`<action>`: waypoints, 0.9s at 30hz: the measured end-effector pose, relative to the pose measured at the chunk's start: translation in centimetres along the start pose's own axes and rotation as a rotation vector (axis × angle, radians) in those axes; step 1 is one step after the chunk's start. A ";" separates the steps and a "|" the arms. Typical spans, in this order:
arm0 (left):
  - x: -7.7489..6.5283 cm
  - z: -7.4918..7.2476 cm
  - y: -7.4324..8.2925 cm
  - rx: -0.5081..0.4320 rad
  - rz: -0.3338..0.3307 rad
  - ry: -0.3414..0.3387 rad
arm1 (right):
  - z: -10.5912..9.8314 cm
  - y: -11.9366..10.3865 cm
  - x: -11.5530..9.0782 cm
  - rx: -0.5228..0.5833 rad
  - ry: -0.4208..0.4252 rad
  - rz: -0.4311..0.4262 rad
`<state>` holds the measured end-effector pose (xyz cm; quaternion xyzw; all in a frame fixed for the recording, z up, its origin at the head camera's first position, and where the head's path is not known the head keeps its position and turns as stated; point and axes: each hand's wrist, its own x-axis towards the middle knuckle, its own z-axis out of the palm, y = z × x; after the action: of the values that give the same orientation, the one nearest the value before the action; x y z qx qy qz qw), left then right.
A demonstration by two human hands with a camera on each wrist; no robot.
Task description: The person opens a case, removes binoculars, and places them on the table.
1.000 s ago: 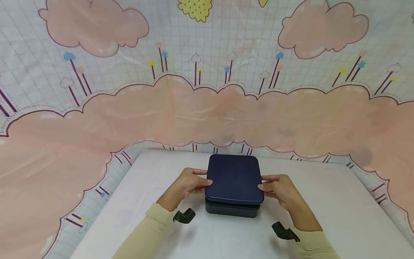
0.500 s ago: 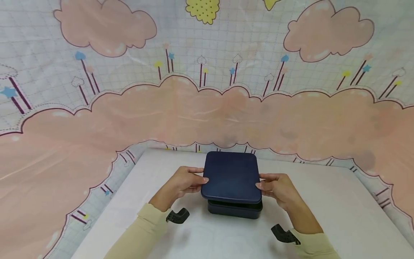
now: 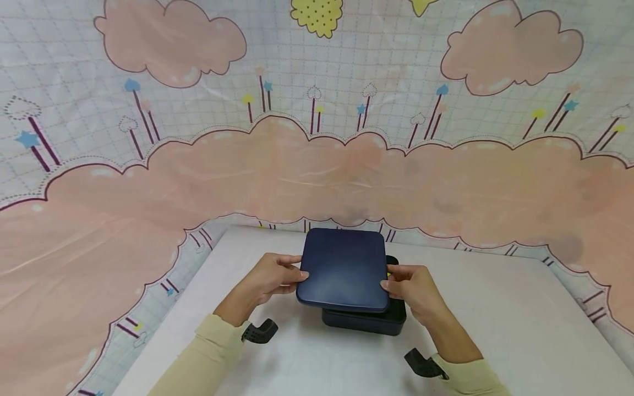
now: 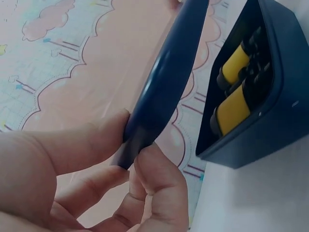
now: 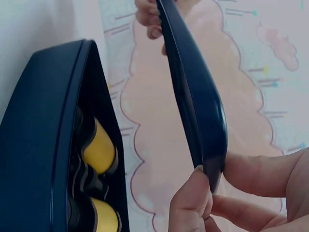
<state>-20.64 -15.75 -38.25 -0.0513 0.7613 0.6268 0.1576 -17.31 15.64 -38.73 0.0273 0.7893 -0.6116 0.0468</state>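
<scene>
A dark blue square lid [image 3: 343, 268] is raised and held level between both hands over a matching metal box [image 3: 364, 322]. My left hand [image 3: 267, 279] pinches the lid's left edge, thumb on top and fingers beneath. On the opposite edge my right hand [image 3: 413, 289] pinches it the same way. The lid sits left of the box, so the box's right side shows uncovered. Inside, in the left wrist view, lies a black-and-yellow item [image 4: 234, 110] with two thick yellow barrels, looking like binoculars. In the head view the lid hides most of it.
The box stands on a white table [image 3: 495, 319] whose far edge meets a hanging cloth [image 3: 470, 187] printed with pink clouds. Both wrists wear black camera mounts [image 3: 260, 331] over pale yellow sleeves.
Both hands have lifted the lid off and carried it leftward. The box stays on the table, its right side and part of its inside now showing.
</scene>
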 end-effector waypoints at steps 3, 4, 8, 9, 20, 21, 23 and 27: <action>0.0 -0.7 -0.1 0.020 0.008 -0.003 | 0.8 -0.3 0.0 -0.006 0.008 -0.007; -0.1 -0.9 -0.1 0.024 0.010 -0.002 | 1.1 -0.4 -0.1 -0.010 0.010 -0.007; -0.2 -1.8 -0.1 0.043 0.015 -0.003 | 1.9 -0.8 0.1 -0.017 0.011 -0.013; -0.2 -2.0 -0.1 0.043 0.015 0.001 | 2.2 -0.8 0.2 -0.019 0.010 -0.015; -0.4 -4.9 -0.6 0.054 0.012 -0.029 | 4.6 -1.6 0.8 0.045 -0.015 -0.036; -0.4 -5.1 -0.7 0.054 0.014 -0.030 | 4.8 -1.7 0.9 0.048 -0.012 -0.037; -0.3 -5.6 -0.8 0.051 0.016 -0.028 | 5.2 -1.8 1.0 0.050 -0.010 -0.041; -0.4 -6.6 -0.9 0.058 0.016 -0.021 | 6.1 -2.2 1.4 0.064 -0.016 -0.038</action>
<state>-21.17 -22.41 -37.83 -0.0342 0.7780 0.6060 0.1620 -18.65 9.15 -38.29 0.0089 0.7695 -0.6373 0.0406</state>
